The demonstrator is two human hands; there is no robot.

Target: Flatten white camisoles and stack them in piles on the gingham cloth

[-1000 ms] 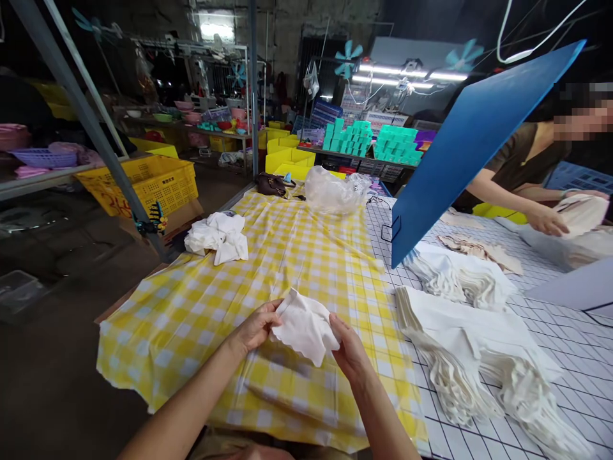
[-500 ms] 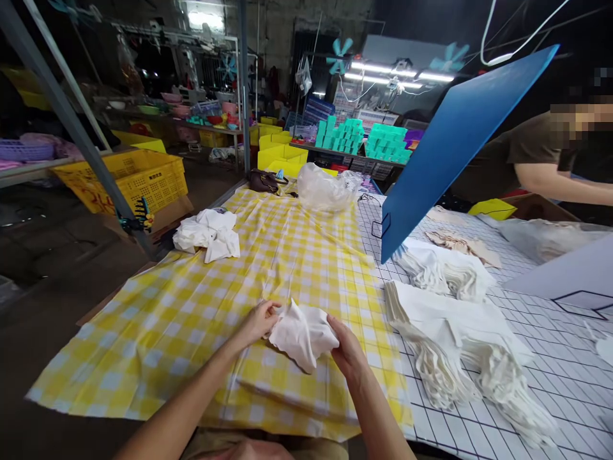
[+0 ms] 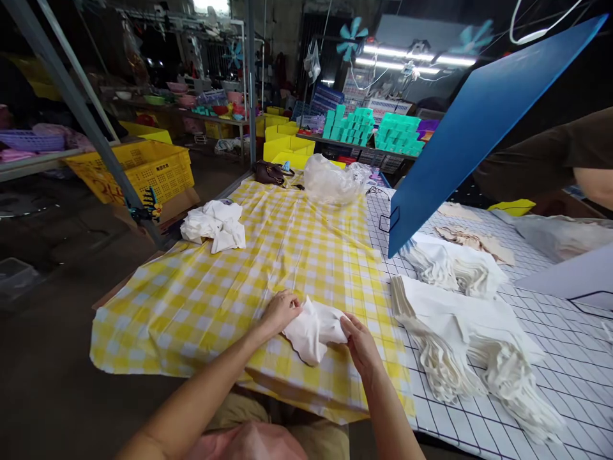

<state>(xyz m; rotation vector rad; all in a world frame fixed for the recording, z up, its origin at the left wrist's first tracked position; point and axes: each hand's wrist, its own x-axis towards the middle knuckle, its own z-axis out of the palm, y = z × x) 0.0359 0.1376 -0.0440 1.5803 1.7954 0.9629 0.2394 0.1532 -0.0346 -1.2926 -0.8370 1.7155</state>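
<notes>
A small white cloth piece (image 3: 313, 332) lies bunched between my two hands, just over the yellow-and-white checked tablecloth (image 3: 201, 300). My left hand (image 3: 283, 310) pinches its upper left edge, fingers curled together. On the other side, my right hand (image 3: 361, 342) grips the right end, the thumb on top and the other fingers partly hidden beneath. The cloth is creased and peaks near the left hand; its exact kind does not show clearly.
Stacked white cloth pieces (image 3: 469, 319) lie on the grid-patterned cover to the right. A crumpled white heap (image 3: 215, 223) sits at the far left. A tilted blue board (image 3: 479, 128) rises beyond the stacks. A clear plastic bag (image 3: 330, 179) lies at the back. One co-worker's arm (image 3: 594, 182) shows at right.
Both hands have shifted slightly right with the white cloth. My left hand has come further over its edge. The co-worker at right has moved, and the view has shifted a little.
</notes>
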